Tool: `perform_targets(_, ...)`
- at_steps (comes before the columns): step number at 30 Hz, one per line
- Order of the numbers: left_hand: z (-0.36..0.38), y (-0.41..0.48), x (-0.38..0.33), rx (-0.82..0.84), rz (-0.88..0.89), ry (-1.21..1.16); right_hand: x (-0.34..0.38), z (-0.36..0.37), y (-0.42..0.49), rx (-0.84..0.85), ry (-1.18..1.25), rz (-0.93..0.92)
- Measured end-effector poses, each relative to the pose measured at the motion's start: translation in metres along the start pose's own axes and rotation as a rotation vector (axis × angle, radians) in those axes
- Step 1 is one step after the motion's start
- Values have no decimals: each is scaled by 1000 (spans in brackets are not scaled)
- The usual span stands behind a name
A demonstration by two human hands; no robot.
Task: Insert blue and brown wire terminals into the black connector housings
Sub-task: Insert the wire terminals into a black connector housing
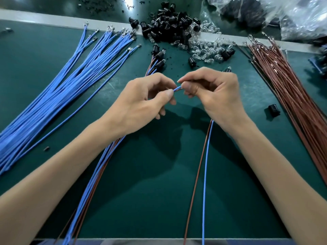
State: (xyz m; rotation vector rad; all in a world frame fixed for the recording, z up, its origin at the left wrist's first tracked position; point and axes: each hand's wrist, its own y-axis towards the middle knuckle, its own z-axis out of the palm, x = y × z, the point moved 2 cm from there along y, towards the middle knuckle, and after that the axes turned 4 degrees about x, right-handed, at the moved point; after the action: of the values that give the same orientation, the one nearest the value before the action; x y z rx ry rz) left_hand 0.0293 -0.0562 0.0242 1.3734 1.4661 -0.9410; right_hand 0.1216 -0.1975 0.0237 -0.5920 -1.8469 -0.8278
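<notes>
I am seeing the fingers [168, 93] of the left hand [138, 103] pinching together on a blue wire [177, 88], and only a short stretch of it is showing before it is vanishing between the thumb and forefinger of the right hand [217, 96], which are clamping on its other end. Whether a housing is sitting inside those curled fingers I cannot tell. Both hands are hovering above the green worktop [159, 183]. A brown and blue pair [203, 218] is trailing from under the right wrist toward me. Further out, the loose blue wires [53, 85] are fanning on the left, the brown wires [292, 94] on the right, and the black housings [169, 23] are heaping at the far edge. I am judging the risk to be a terminal going in crooked or half-seated, since the grip is hiding the mouth; pushing too far back on the wire could be buckling it instead
</notes>
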Motion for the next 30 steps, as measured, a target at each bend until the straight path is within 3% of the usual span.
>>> perform_targets(6, 1, 3, 1, -98, -1, 25, -4, -5, 12, 48, -164, 2)
perform_targets(10, 1, 2, 5, -101, 3, 31, -26, -38, 49, -105, -778, 128)
perform_targets(12, 5, 1, 5, -81, 15, 61, -37, -47, 58, -85, -860, 242)
perform_targets(19, 5, 0, 5, -116, 19, 68, -30, -40, 57, -164, -817, 212)
perform_targets(21, 4, 0, 5, -122, 26, 60, -16, -37, 46, -193, -641, 135)
perform_targets(24, 2, 0, 5, -133, 33, 42, -1, -20, 19, -3, -237, 121)
perform_targets(27, 3, 0, 4, -133, 46, 36, -2, -7, -3, 182, -54, 192)
perform_targets(30, 3, -1, 3, -137, 49, 56, -4, -4, -8, 221, 81, 225)
